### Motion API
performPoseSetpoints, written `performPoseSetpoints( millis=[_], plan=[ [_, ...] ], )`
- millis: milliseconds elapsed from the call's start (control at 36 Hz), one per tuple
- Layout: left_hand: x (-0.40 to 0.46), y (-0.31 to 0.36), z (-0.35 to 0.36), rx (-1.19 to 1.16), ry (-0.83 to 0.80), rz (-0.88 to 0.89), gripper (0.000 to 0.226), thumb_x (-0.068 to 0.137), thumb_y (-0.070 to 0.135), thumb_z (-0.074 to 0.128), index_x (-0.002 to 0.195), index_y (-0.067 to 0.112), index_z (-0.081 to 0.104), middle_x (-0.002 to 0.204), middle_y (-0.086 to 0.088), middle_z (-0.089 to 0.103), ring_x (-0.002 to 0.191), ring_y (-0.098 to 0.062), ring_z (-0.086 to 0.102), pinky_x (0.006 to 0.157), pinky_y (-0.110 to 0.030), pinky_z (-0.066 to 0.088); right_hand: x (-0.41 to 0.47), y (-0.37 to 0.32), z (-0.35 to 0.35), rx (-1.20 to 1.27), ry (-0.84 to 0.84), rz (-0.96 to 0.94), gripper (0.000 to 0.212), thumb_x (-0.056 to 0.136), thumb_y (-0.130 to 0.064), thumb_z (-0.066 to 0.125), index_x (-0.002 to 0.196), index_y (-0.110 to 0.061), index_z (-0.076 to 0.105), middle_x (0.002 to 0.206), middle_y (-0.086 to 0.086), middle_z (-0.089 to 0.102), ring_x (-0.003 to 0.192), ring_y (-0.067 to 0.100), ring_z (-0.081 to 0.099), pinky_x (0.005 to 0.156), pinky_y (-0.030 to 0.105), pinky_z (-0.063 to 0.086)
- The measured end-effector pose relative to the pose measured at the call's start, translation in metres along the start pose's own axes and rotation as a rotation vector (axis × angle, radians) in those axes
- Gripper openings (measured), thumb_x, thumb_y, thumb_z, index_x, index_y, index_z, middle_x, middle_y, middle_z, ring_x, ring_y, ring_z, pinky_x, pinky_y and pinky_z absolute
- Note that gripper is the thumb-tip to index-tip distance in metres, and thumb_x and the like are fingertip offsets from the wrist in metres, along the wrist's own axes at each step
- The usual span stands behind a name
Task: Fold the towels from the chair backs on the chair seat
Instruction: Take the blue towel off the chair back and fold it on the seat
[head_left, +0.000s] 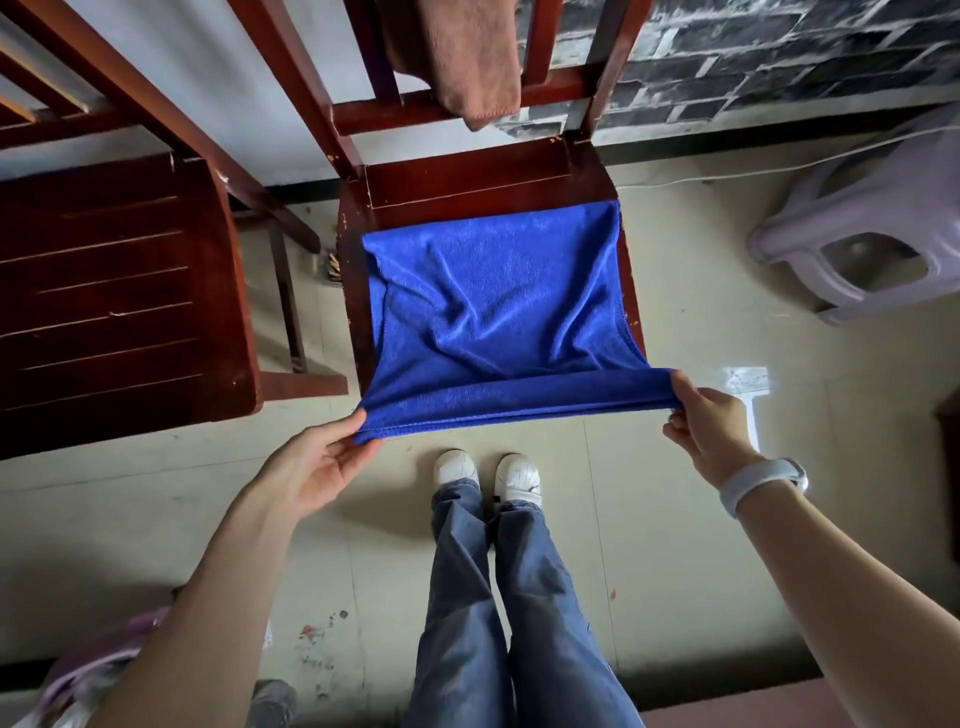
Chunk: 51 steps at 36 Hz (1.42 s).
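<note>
A blue towel (493, 306) lies spread over the seat of the middle wooden chair (467, 176), its near edge lifted off the front of the seat. My left hand (322, 462) pinches the near left corner. My right hand (711, 421) pinches the near right corner, so the edge is stretched taut between them. A brown towel (462, 57) hangs over this chair's back, above the seat.
A second dark wooden chair (119, 291) stands close on the left. A pale plastic stool (872, 234) sits on the floor at the right, with a white cable along the wall. My legs and white shoes (488, 473) are just in front of the chair.
</note>
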<state>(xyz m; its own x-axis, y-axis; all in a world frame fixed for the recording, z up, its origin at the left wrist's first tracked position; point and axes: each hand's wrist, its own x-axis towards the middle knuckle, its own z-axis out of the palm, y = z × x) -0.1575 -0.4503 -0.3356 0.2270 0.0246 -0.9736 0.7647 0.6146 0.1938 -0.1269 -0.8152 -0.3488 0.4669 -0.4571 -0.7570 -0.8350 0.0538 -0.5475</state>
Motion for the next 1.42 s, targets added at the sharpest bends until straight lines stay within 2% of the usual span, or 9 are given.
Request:
performPoseSetpoints(
  millis=[250,333,444,750,889,1000,1083,1222,1417],
  plan=[
    [0.008,-0.008,-0.009,0.062,0.121,-0.011,0.013,0.082,-0.002,0.062,0.094,-0.003,0.059,0.085,-0.012,0.067,0.076,-0.015,0.066,0.056,-0.018,0.055,0.002,0.01,-0.003,0.037,-0.024,0.095,0.031,0.091,-0.014,0.055,0.062,-0.011,0.044,0.059,0.005,0.033,0.046,0.012,0.034,0.052,0.019,0.05],
    [0.011,-0.012,-0.013,0.058,0.182,0.007,0.015,0.081,-0.003,0.063,0.095,-0.003,0.057,0.095,-0.013,0.064,0.087,-0.016,0.061,0.073,-0.021,0.053,-0.001,0.012,-0.002,0.034,-0.041,0.106,0.032,0.092,-0.012,0.053,0.061,-0.01,0.046,0.059,0.003,0.032,0.037,0.008,0.034,0.058,0.022,0.049],
    [0.01,-0.015,-0.015,0.05,0.228,0.008,0.014,0.08,-0.002,0.065,0.092,0.0,0.058,0.094,-0.01,0.064,0.087,-0.015,0.061,0.082,-0.025,0.047,-0.006,0.014,-0.002,0.002,-0.032,0.093,0.027,0.091,-0.01,0.052,0.064,-0.008,0.049,0.06,0.004,0.034,0.05,0.015,0.034,0.05,0.016,0.051],
    [-0.014,0.007,-0.002,0.037,0.213,0.116,0.009,0.083,-0.002,0.06,0.085,0.006,0.059,0.087,-0.008,0.064,0.079,-0.011,0.061,0.062,-0.017,0.052,-0.022,-0.01,-0.005,0.061,-0.009,0.003,0.008,0.091,-0.002,0.044,0.094,-0.005,0.051,0.07,0.006,0.043,0.058,0.014,0.042,0.062,0.024,0.051],
    [-0.048,0.038,0.022,0.022,0.136,0.281,0.017,0.086,-0.007,0.053,0.078,0.008,0.057,0.058,-0.004,0.069,0.062,-0.01,0.065,0.053,-0.014,0.053,-0.041,-0.055,-0.009,0.091,-0.059,-0.167,0.028,0.091,0.004,0.035,0.08,-0.016,0.051,0.071,0.007,0.048,0.046,0.007,0.048,0.054,0.015,0.053],
    [-0.088,0.067,0.043,0.073,0.043,0.43,0.019,0.087,-0.011,0.048,0.083,0.003,0.06,0.081,-0.013,0.064,0.077,-0.015,0.061,0.058,-0.013,0.054,-0.065,-0.1,-0.019,0.135,-0.154,-0.283,0.035,0.091,0.008,0.032,0.078,-0.012,0.058,0.078,0.007,0.054,0.05,0.006,0.053,0.058,0.014,0.054],
    [-0.12,0.087,0.053,0.177,-0.043,0.548,0.022,0.084,-0.015,0.048,0.093,-0.001,0.062,0.092,-0.013,0.062,0.088,-0.016,0.06,0.078,-0.019,0.054,-0.085,-0.133,-0.028,0.15,-0.225,-0.379,0.033,0.088,0.015,0.039,0.084,-0.01,0.059,0.077,0.009,0.054,0.052,0.003,0.058,0.064,0.016,0.056],
    [-0.166,0.115,0.06,0.548,-0.042,0.775,0.036,0.078,-0.016,0.057,0.107,0.005,0.063,0.099,-0.012,0.066,0.093,-0.019,0.062,0.094,-0.031,0.043,-0.116,-0.174,-0.04,-0.347,-0.051,-0.76,0.033,0.081,0.011,0.056,0.11,-0.002,0.058,0.09,0.012,0.062,0.075,0.019,0.06,0.068,0.022,0.047],
    [-0.212,0.141,0.069,0.844,0.045,1.158,0.033,0.074,-0.013,0.065,0.092,0.015,0.066,0.082,0.005,0.066,0.065,0.01,0.06,0.066,0.0,0.043,-0.151,-0.216,-0.063,-0.362,0.057,-0.908,0.016,0.087,0.001,0.054,0.097,-0.007,0.063,0.075,0.012,0.061,0.056,-0.008,0.057,0.057,0.004,0.041]
  ],
)
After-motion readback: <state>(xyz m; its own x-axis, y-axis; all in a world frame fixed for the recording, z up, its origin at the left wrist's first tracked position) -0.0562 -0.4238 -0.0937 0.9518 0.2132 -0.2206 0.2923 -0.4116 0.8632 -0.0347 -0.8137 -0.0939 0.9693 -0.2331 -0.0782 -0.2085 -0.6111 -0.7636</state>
